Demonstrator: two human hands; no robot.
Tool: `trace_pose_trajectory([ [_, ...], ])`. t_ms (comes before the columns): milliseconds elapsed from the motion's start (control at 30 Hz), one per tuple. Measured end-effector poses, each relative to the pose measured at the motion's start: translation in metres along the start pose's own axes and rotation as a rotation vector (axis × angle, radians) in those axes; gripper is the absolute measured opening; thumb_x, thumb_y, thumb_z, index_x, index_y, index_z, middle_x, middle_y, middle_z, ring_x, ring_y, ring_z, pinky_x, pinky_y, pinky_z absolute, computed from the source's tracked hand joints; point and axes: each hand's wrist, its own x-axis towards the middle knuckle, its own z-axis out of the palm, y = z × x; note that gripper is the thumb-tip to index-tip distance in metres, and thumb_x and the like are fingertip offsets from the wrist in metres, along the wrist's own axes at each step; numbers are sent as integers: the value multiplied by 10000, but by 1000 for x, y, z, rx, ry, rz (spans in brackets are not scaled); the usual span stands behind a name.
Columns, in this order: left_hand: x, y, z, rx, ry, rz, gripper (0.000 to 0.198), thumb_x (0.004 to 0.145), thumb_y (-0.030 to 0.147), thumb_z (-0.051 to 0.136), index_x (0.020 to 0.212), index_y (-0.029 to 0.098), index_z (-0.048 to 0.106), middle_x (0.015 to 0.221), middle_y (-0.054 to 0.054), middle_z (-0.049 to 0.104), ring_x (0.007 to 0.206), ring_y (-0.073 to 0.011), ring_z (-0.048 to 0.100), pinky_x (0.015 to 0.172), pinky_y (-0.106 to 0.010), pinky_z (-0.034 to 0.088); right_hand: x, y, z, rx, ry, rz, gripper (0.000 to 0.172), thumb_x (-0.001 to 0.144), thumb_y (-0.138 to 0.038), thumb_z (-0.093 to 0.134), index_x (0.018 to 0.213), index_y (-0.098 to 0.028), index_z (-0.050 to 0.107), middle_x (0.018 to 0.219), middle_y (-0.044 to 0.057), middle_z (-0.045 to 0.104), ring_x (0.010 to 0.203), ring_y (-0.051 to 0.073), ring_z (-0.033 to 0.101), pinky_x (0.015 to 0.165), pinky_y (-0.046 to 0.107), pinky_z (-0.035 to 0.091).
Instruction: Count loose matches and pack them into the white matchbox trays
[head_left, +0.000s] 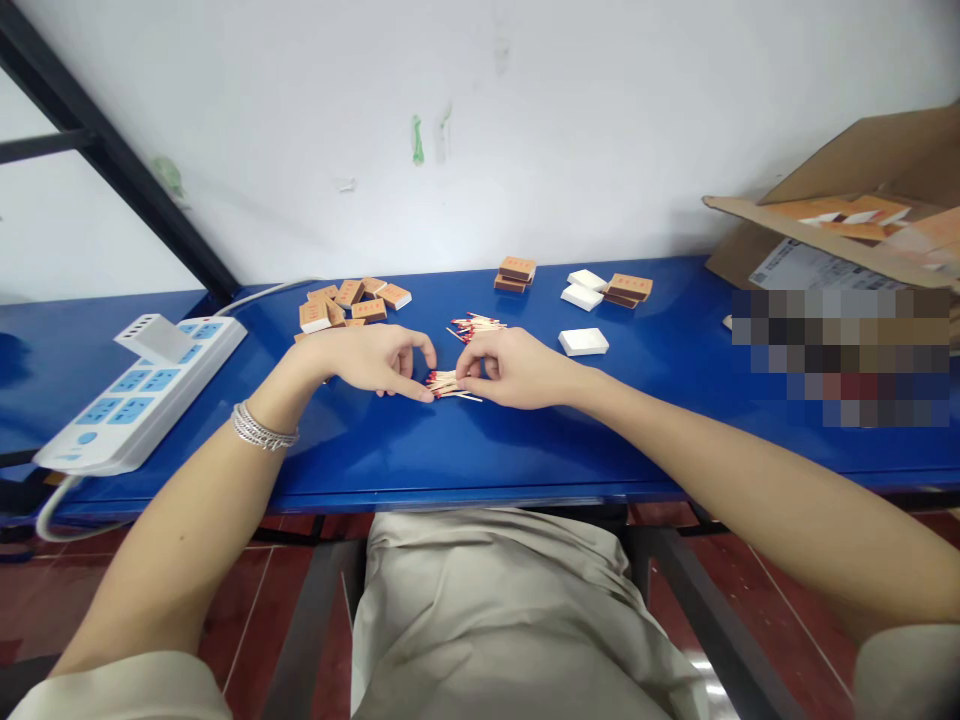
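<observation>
A small bundle of red-tipped wooden matches (445, 381) lies on the blue table between my hands. My right hand (517, 368) pinches the plain ends of these matches, its fingers curled in. At the red heads is my left hand (375, 362), thumb and index finger curved and apart, the fingertips close to the match heads; whether they touch cannot be told. Just behind, a looser pile of matches (480, 324) lies with heads pointing left. To the right of my right hand sits a white matchbox tray (583, 342).
Orange-brown matchboxes (367, 310) lie heaped behind my left hand. More matchboxes (517, 268) are stacked at the back, near two white trays (583, 294) and further brown sleeves (628, 287). A power strip (142, 395) stands left, an open cardboard box (825, 250) right.
</observation>
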Motion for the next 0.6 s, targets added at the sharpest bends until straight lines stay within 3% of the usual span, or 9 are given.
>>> trace_pose_trajectory([
  [133,0,3,3,-45,-9,-11,578,661,567,754,1070,194,588,701,-11,706,562,-152,643,529,-243,450,0,11,-9,-33,10,109,187,747,-232,637,898,-160,721,775,18,698,632,110,580,641,246,419],
  [300,5,10,13,58,109,68,498,676,541,748,999,182,627,709,-5,692,611,-150,635,553,-242,434,-2,16,-21,-116,-132,178,252,729,-284,691,947,-160,725,857,32,721,653,120,607,657,246,442],
  [600,11,9,18,76,175,126,374,726,466,723,946,172,655,733,-12,694,655,-149,641,597,-245,450,1,15,-2,-116,-48,138,115,747,-160,614,815,-174,705,793,0,719,639,104,578,630,222,416],
])
